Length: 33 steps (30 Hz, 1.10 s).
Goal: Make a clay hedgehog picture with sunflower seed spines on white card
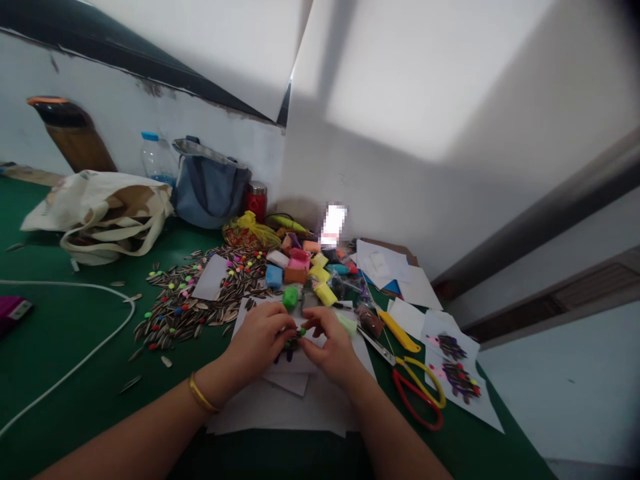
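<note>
My left hand (261,335) is closed, its thumb and fingertips pressed together over a small clay-and-seed figure (285,355). What the fingertips pinch is hidden. Opposite it, my right hand (330,343) is curved round the figure's other side, thumb and forefinger apart. A small green ball (303,331) shows between the two hands. Purple bits of the figure stick out below the left fingers; most of it is covered. Under both hands lie white paper sheets (280,410). Just beyond them is a lump of green clay (290,297).
Sunflower seeds (173,303) and coloured balls spread at left. Clay packs (296,274) lie ahead. On the right are scissors (415,393), a yellow cutter (400,331) and sheets with finished-looking hedgehog figures (457,380). Bags (210,190) and a red flask (257,202) stand behind.
</note>
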Each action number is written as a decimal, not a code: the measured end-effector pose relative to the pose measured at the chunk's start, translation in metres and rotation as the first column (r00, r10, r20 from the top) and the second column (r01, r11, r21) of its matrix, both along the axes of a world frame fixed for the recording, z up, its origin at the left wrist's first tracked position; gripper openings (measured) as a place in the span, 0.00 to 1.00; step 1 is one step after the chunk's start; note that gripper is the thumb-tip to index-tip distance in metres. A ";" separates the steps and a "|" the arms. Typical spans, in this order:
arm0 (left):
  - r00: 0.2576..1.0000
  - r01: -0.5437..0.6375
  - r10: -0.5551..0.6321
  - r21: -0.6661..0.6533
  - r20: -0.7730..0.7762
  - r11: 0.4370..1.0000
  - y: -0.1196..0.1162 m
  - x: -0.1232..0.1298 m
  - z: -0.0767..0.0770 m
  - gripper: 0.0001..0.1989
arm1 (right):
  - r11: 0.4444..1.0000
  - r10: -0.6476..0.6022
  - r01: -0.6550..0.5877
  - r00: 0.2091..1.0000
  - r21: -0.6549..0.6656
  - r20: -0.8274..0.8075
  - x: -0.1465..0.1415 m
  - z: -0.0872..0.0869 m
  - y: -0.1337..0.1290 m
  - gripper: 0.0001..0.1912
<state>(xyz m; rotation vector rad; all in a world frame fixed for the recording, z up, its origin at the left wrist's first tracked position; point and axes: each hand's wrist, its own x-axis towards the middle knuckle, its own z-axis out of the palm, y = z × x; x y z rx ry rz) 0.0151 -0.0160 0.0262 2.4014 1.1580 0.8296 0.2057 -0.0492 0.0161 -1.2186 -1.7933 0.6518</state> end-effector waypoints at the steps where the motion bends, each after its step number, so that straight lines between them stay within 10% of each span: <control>1: 1.000 0.002 -0.002 0.000 0.012 1.000 0.000 0.000 0.000 0.07 | 1.000 -0.002 0.002 1.000 0.005 0.013 0.000 0.001 0.000 0.21; 15: 0.996 0.075 -0.073 -0.048 0.057 0.996 -0.001 0.001 -0.001 0.03 | 0.996 0.058 -0.062 0.997 0.070 0.053 0.000 0.005 -0.002 0.08; 25: 0.993 -0.015 0.005 -0.079 -0.117 0.997 0.001 -0.004 -0.012 0.27 | 0.998 -0.035 0.053 0.935 -0.042 0.352 0.016 0.002 0.005 0.07; 33: 0.990 0.000 -0.010 -0.069 -0.144 0.998 0.006 -0.005 -0.012 0.18 | 0.996 -0.031 0.068 0.884 -0.062 0.467 0.010 -0.006 0.010 0.10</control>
